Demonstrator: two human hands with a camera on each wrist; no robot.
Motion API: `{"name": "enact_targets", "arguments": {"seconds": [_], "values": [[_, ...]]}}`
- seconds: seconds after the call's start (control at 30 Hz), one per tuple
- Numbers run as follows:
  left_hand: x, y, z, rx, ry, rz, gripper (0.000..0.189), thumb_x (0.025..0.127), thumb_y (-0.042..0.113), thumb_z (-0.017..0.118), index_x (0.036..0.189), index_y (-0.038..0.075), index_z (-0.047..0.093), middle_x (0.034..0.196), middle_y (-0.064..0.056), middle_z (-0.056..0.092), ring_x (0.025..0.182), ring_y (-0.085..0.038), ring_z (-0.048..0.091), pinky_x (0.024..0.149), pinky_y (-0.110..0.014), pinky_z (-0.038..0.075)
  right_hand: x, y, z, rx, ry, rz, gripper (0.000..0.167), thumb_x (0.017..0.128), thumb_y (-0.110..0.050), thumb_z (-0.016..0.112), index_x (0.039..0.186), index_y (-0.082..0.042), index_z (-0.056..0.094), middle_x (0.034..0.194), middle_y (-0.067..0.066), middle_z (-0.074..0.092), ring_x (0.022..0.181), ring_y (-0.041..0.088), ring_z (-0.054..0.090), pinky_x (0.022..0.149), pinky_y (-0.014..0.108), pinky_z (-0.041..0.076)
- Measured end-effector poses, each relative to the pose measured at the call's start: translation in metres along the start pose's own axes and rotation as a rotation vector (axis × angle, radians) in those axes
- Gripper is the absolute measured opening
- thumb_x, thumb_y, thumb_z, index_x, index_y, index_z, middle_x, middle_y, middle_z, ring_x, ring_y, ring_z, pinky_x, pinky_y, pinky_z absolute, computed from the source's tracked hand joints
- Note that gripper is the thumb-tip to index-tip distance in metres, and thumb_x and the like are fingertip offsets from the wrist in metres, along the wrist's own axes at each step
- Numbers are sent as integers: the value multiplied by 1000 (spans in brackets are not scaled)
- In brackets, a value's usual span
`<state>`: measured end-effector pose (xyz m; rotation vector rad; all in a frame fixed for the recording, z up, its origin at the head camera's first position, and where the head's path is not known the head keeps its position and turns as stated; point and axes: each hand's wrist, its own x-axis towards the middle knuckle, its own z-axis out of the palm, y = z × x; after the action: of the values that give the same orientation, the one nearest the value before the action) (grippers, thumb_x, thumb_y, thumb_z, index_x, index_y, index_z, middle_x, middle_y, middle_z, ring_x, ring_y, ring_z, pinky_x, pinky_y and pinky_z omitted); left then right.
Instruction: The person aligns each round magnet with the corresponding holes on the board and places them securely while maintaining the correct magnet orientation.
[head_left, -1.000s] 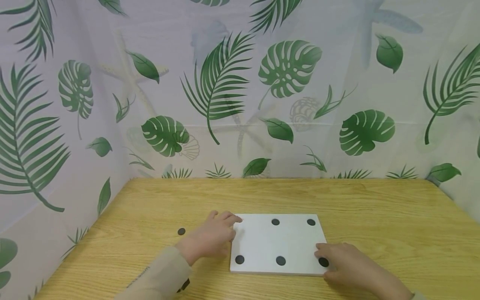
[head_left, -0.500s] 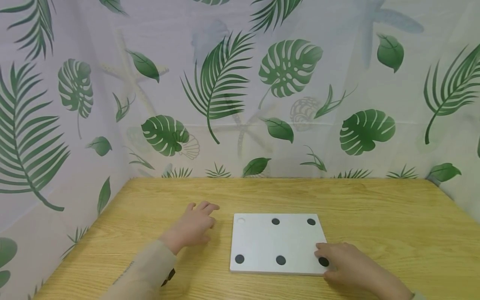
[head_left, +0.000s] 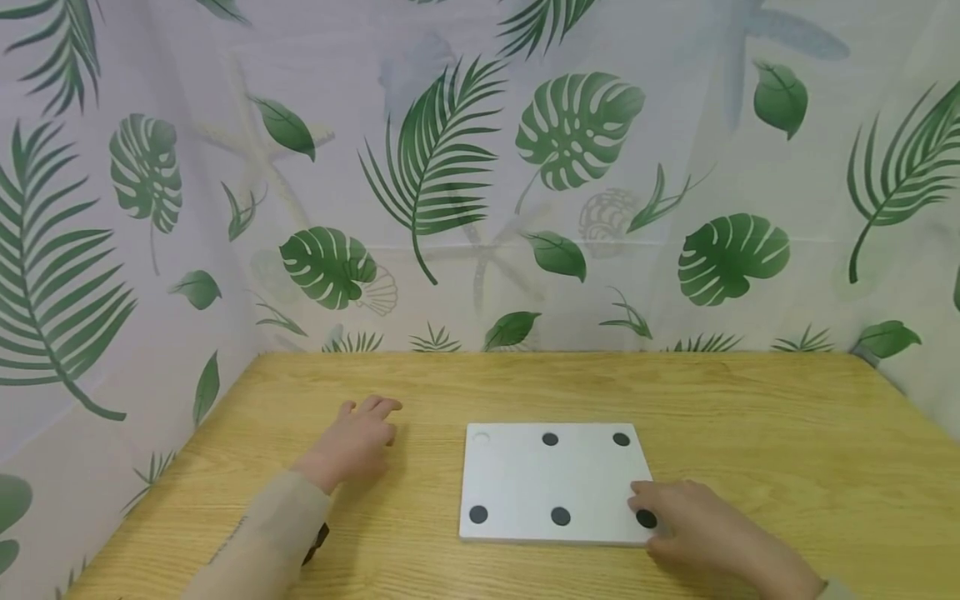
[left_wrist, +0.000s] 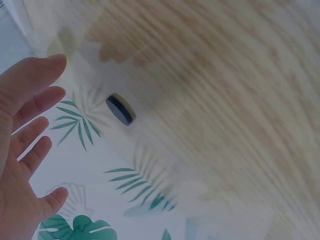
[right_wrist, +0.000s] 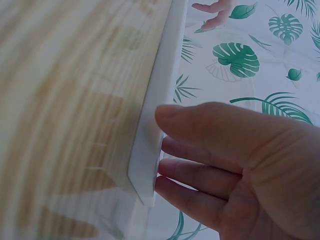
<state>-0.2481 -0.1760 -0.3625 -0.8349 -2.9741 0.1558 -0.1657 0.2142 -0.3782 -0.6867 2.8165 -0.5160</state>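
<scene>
A white rectangular board [head_left: 517,479] lies flat on the table, with several black round discs [head_left: 560,517] set along its two long sides. At its far left corner shows a pale round recess [head_left: 481,437] with no disc in it. My right hand [head_left: 701,525] grips the board's near right corner, thumb against the edge in the right wrist view. My left hand [head_left: 348,446] hovers left of the board, fingers spread and holding nothing. A loose black disc [left_wrist: 120,109] rests on the table beyond its fingertips in the left wrist view; the head view does not show it.
The wooden table [head_left: 787,433] reaches back to a white leaf-print cloth [head_left: 480,208], which also hangs at the left and right sides. A dark object [head_left: 316,543] shows beside the left sleeve [head_left: 258,533].
My left hand has moved left, off the board's far left corner and over the table, uncovering the recess. The loose disc has gone out of sight in the head view. My right hand stays put.
</scene>
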Motion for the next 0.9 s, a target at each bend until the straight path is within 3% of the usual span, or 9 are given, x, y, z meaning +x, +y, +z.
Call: {"name": "enact_targets", "arguments": {"seconds": [0.33, 0.57, 0.9], "values": [[-5, -14, 5, -38, -18, -18, 13, 68, 6, 67, 65, 14, 58, 127, -10, 42, 118, -30, 33, 87, -61, 25, 0, -1, 0, -19, 21, -27, 38, 66, -15, 74, 100, 0, 64, 111, 18, 57, 100, 33, 54, 83, 47, 40], [-8, -18, 8, -33, -18, -30, 20, 69, 11, 72, 62, 15, 54, 126, -10, 43, 117, -29, 35, 87, -61, 26, 0, -1, -1, -13, 12, -20, 37, 66, -15, 75, 99, -2, 64, 111, 18, 57, 100, 33, 54, 82, 46, 41], [-11, -20, 8, -18, -23, -44, 16, 69, 14, 73, 65, 14, 58, 123, -11, 45, 114, -30, 36, 83, -59, 30, 0, -1, -1, -10, 6, -5, 37, 66, -14, 74, 99, -1, 65, 111, 17, 57, 100, 31, 54, 82, 45, 42]]}}
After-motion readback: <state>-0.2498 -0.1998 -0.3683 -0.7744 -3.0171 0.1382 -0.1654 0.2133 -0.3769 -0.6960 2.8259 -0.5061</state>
